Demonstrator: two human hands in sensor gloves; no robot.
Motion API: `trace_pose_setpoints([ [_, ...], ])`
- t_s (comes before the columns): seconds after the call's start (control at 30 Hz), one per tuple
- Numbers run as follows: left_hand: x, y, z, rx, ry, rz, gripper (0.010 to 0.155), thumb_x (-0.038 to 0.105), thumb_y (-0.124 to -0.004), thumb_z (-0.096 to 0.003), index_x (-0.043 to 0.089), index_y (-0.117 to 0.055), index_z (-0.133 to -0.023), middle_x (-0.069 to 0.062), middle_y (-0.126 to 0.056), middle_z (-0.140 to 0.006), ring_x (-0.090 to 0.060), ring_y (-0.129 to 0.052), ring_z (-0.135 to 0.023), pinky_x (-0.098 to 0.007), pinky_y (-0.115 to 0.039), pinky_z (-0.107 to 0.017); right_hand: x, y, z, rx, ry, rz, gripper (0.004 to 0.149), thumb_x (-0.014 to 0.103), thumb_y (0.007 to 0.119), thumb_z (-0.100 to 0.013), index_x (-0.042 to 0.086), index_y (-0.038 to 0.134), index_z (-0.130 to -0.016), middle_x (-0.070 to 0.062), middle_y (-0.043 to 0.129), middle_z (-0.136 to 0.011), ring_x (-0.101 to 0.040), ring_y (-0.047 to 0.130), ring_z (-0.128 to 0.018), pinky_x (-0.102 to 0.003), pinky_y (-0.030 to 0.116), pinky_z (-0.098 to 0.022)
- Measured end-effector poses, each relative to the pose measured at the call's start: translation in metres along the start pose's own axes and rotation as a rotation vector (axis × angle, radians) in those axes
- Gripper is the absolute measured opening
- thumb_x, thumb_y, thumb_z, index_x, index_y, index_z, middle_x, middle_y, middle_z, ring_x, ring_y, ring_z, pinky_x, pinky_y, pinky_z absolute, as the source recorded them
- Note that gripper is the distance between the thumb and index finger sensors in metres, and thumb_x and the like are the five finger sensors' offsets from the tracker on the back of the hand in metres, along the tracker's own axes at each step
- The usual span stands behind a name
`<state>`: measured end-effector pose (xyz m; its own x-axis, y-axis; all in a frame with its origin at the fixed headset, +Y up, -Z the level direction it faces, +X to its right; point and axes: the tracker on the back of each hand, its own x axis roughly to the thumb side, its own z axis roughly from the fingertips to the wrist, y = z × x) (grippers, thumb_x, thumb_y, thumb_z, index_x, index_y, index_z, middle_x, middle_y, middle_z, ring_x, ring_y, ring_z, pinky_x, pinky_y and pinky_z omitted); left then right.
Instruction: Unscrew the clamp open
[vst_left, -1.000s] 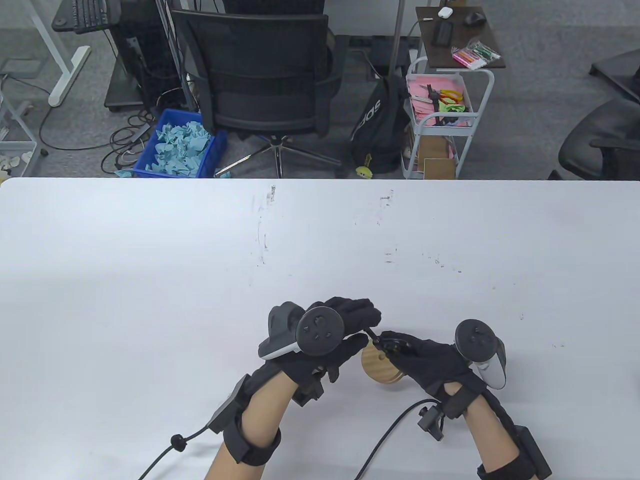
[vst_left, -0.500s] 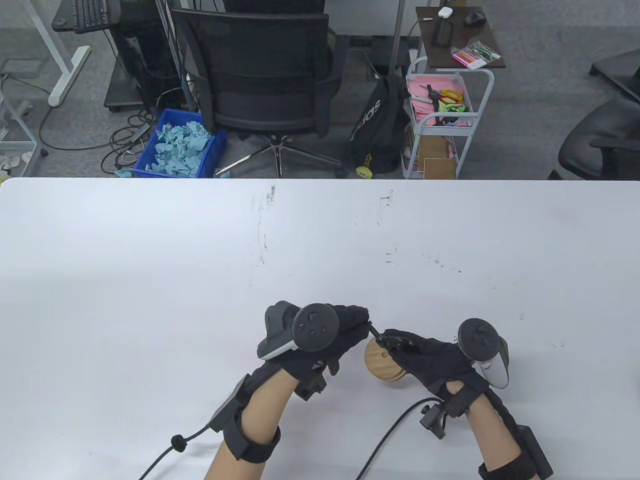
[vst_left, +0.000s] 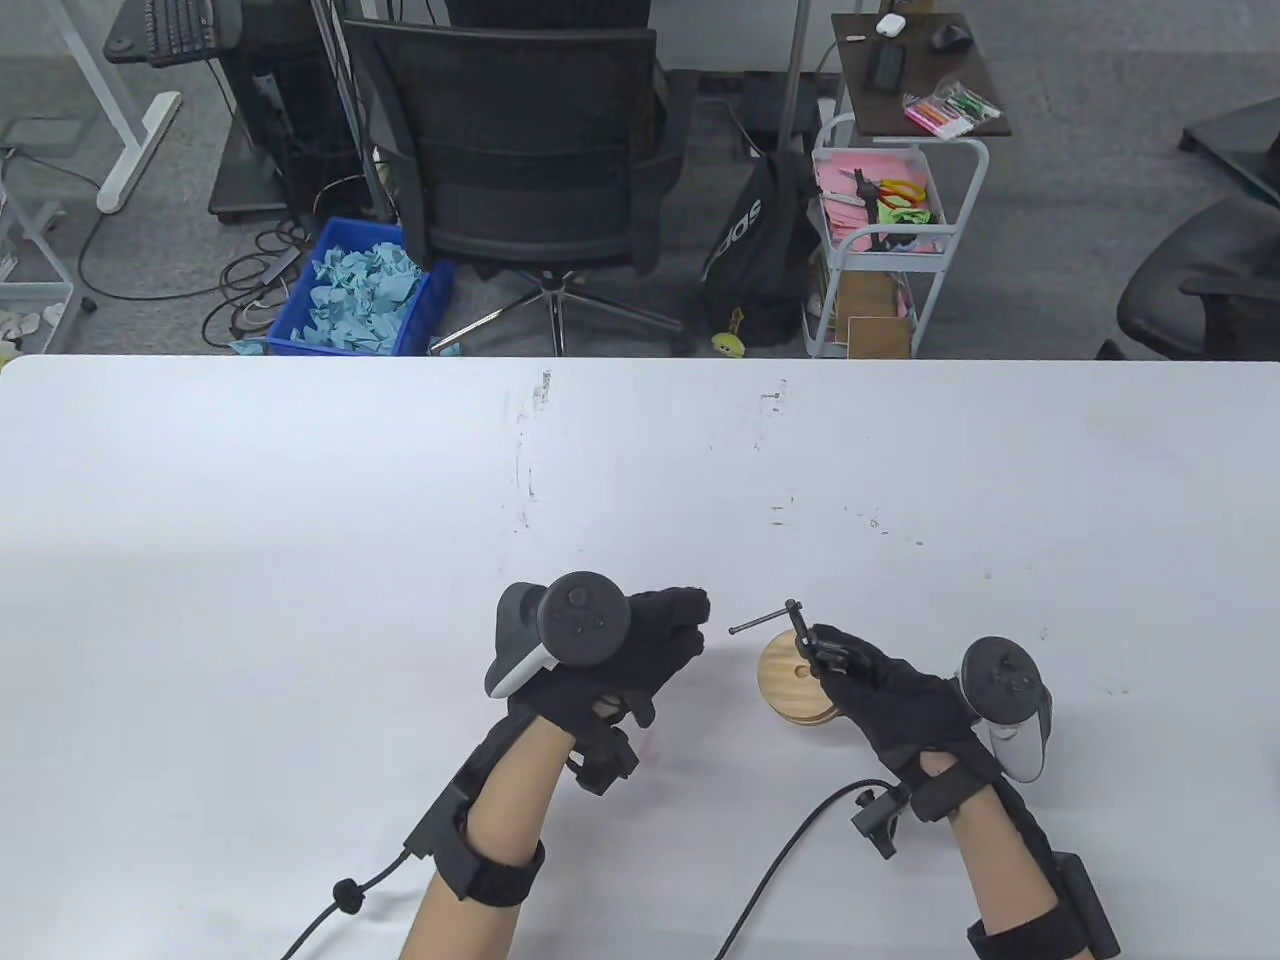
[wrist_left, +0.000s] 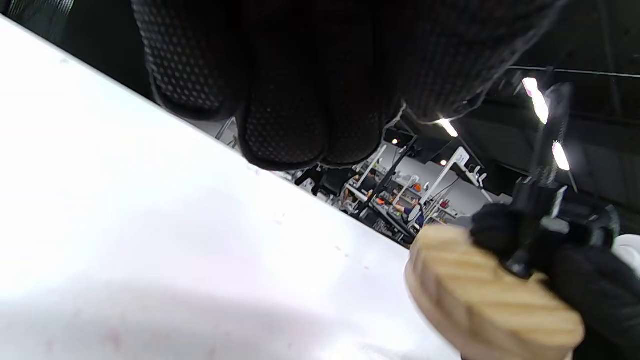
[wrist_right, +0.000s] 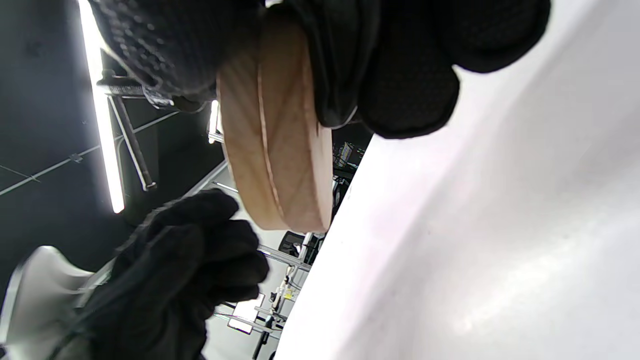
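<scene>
A small black metal clamp (vst_left: 818, 648) is fastened on a stack of round wooden discs (vst_left: 790, 690). My right hand (vst_left: 850, 672) grips the clamp and the discs and holds them tilted, just above the table. The clamp's screw with its thin crossbar handle (vst_left: 765, 622) sticks out to the left, untouched. My left hand (vst_left: 685, 620) is curled with nothing in it, a short way left of the handle. The left wrist view shows the discs (wrist_left: 475, 295) and the clamp (wrist_left: 537, 220). The right wrist view shows the discs (wrist_right: 272, 140) under my fingers (wrist_right: 400, 75).
The white table (vst_left: 400, 520) spreads wide around both hands. Beyond its far edge are a black office chair (vst_left: 530, 160), a blue bin (vst_left: 360, 290) and a white cart (vst_left: 880, 230). Glove cables trail off at the near edge.
My left hand has let go of the screw handle and drawn back to the left. My right hand has shifted the clamp and discs slightly right, and the crossbar now shows free.
</scene>
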<state>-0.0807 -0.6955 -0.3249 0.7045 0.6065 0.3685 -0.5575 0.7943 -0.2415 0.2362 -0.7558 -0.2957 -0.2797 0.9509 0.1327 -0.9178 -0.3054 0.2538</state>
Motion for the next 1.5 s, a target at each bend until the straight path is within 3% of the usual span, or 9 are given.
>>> trace_pose_setpoints([
  [0.2, -0.007, -0.03, -0.009, -0.09, 0.057, 0.126, 0.062, 0.063, -0.08, -0.0459, 0.029, -0.077, -0.097, 0.004, -0.096, -0.083, -0.016, -0.106, -0.063, -0.036, -0.088, -0.052, 0.002, 0.013, -0.001, 0.049, -0.041, -0.081, 0.049, 0.046, 0.079, -0.043, 0.043, 0.075, -0.091, -0.013, 0.071, -0.088, -0.019, 0.094, -0.058, -0.051, 0.07, -0.05],
  [0.5, -0.007, -0.058, -0.014, -0.222, 0.09, 0.335, 0.065, 0.064, -0.079, -0.0469, 0.024, -0.074, -0.099, 0.001, -0.095, -0.081, -0.015, -0.107, -0.057, -0.034, -0.089, -0.048, 0.004, 0.03, -0.002, 0.111, -0.058, -0.072, 0.049, 0.046, 0.079, -0.043, 0.043, 0.075, -0.091, -0.014, 0.07, -0.089, -0.02, 0.093, -0.059, -0.051, 0.069, -0.051],
  [0.8, -0.009, -0.063, -0.015, -0.289, 0.099, 0.407, 0.066, 0.062, -0.081, -0.0466, 0.024, -0.071, -0.099, 0.002, -0.091, -0.077, -0.009, -0.108, -0.047, -0.029, -0.091, -0.043, 0.001, 0.034, -0.002, 0.147, -0.029, -0.112, 0.05, 0.044, 0.079, -0.043, 0.043, 0.074, -0.092, -0.014, 0.065, -0.093, -0.023, 0.091, -0.062, -0.053, 0.067, -0.052],
  [1.1, -0.019, -0.045, -0.013, -0.279, 0.12, 0.421, 0.063, 0.059, -0.078, -0.049, 0.021, -0.071, -0.098, 0.001, -0.092, -0.077, -0.01, -0.109, -0.046, -0.029, -0.091, -0.042, -0.001, 0.023, -0.003, 0.102, -0.04, -0.106, 0.05, 0.042, 0.08, -0.043, 0.04, 0.074, -0.093, -0.011, 0.053, -0.101, -0.026, 0.089, -0.065, -0.055, 0.065, -0.054],
  [1.2, -0.025, -0.035, -0.01, -0.216, 0.163, 0.386, 0.062, 0.057, -0.079, -0.0493, 0.02, -0.071, -0.098, 0.0, -0.093, -0.078, -0.012, -0.109, -0.047, -0.029, -0.091, -0.042, -0.001, 0.013, -0.002, 0.054, -0.056, -0.075, 0.05, 0.043, 0.08, -0.043, 0.039, 0.074, -0.093, -0.011, 0.058, -0.099, -0.024, 0.092, -0.062, -0.054, 0.067, -0.053],
  [1.3, -0.026, -0.033, -0.009, -0.19, 0.201, 0.319, 0.062, 0.055, -0.08, -0.0496, 0.019, -0.071, -0.099, -0.001, -0.093, -0.08, -0.014, -0.111, -0.048, -0.028, -0.092, -0.039, 0.0, 0.005, -0.001, 0.004, -0.079, -0.064, 0.05, 0.046, 0.081, -0.042, 0.035, 0.077, -0.091, -0.01, 0.074, -0.089, -0.018, 0.098, -0.049, -0.05, 0.073, -0.044],
  [1.37, -0.025, -0.039, -0.01, -0.186, 0.225, 0.275, 0.061, 0.054, -0.08, -0.0496, 0.019, -0.071, -0.099, -0.002, -0.093, -0.08, -0.015, -0.111, -0.047, -0.026, -0.093, -0.037, 0.0, 0.002, -0.001, -0.016, -0.083, -0.063, 0.051, 0.047, 0.081, -0.041, 0.032, 0.078, -0.09, -0.008, 0.081, -0.081, -0.014, 0.101, -0.04, -0.047, 0.077, -0.038],
  [1.5, -0.023, -0.058, -0.013, -0.242, 0.24, 0.25, 0.061, 0.053, -0.079, -0.0498, 0.018, -0.07, -0.099, -0.003, -0.093, -0.08, -0.015, -0.112, -0.044, -0.025, -0.094, -0.034, -0.001, 0.0, -0.001, -0.022, -0.072, -0.067, 0.052, 0.046, 0.081, -0.041, 0.031, 0.077, -0.091, -0.008, 0.083, -0.079, -0.014, 0.101, -0.037, -0.047, 0.077, -0.036],
])
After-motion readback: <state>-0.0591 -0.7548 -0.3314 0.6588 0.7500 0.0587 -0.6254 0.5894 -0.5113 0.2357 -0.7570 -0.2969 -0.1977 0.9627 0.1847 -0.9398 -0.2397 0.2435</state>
